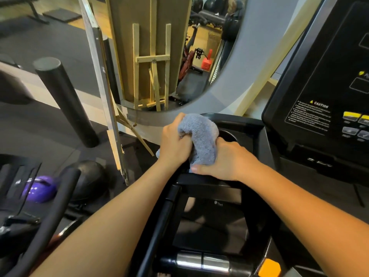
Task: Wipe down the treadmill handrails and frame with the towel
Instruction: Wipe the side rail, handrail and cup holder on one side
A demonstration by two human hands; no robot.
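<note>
- The towel (201, 134), a grey terry cloth with a nubbly pile, is bunched into a soft hump at the left end of the treadmill (249, 124) tray, a moulded black plastic ledge. It lies just beside the round cup holder (229, 135).
- The left hand (175, 142) holds the towel's left side, its fingers curled into the folds. A small corner of cloth pokes out under it.
- The right hand (225, 158) grips the towel's lower right part, fingers wrapped round the cloth and the thumb lying flat along its bottom edge.
- Below the hands, a matte black tubular handrail (159, 226) slants down beside a glossy dark panel (211, 222).
- At the bottom edge lies a shiny metal grip (201, 260), cylindrical, with an angular orange button (268, 267) to its right.
- The console (319, 86), flat and smooth black with white caution print and yellow keys, rises at the right.
- On the floor to the left stand a matte black cylinder (63, 100) and, near it, a glossy purple ball (39, 188).
</note>
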